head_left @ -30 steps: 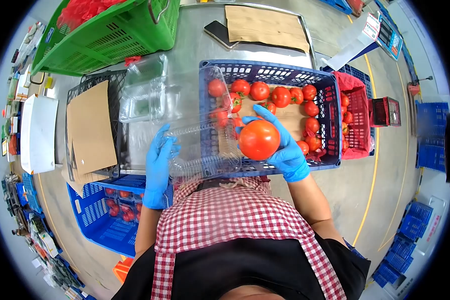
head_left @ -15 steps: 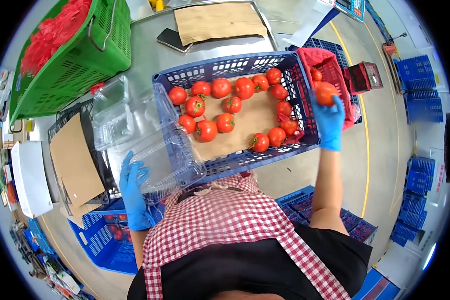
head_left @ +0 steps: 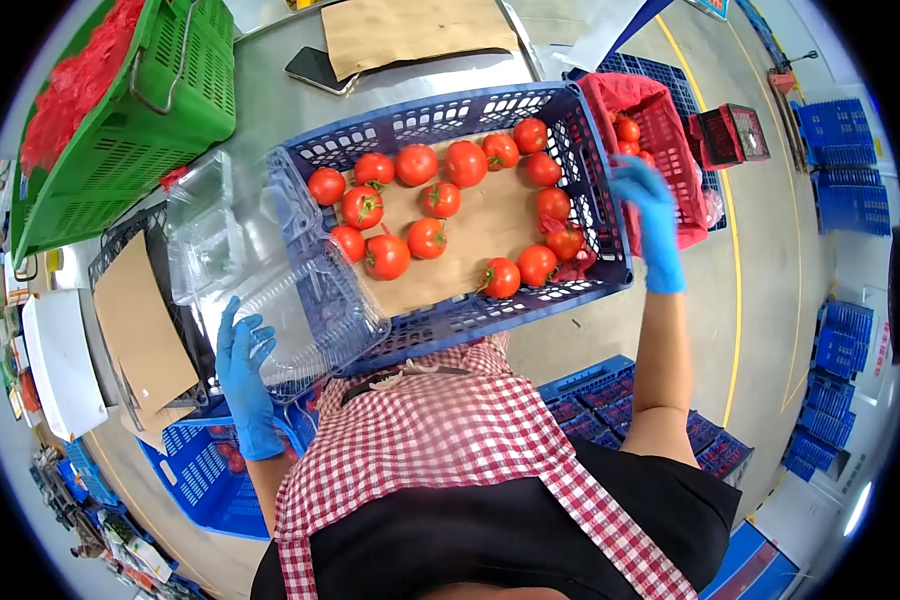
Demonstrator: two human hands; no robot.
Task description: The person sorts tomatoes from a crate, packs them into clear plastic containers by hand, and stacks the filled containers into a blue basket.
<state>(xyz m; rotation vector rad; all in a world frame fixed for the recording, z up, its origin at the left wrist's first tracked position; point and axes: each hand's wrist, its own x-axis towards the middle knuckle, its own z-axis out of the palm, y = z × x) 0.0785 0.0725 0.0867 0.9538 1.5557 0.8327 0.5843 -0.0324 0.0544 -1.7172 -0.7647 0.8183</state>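
My right hand [head_left: 650, 205], in a blue glove and blurred, is over the right rim of the blue crate [head_left: 490, 318], beside a red-lined basket [head_left: 660, 105]. Its fingers point left, with no tomato visible in them. Several tomatoes [head_left: 627, 130] lie in the basket. Inside the blue crate, several red tomatoes [head_left: 466, 163] form a loose ring on brown cardboard [head_left: 460, 230]. My left hand [head_left: 244, 360], also gloved, is open with fingers apart, beside a clear plastic clamshell box [head_left: 315, 320] that overlaps the crate's left side.
More clear boxes [head_left: 202, 235] lie on the metal table [head_left: 260, 110]. A green crate [head_left: 160, 110] with red bags stands at the far left. A phone [head_left: 318, 70] and a cardboard sheet [head_left: 415, 38] are at the back. Below is a blue crate [head_left: 195, 490].
The tomato that was in my right hand no longer shows there. That hand's fingers have swung left towards the crate rim. The view has shifted, and my left hand stays near the clear box.
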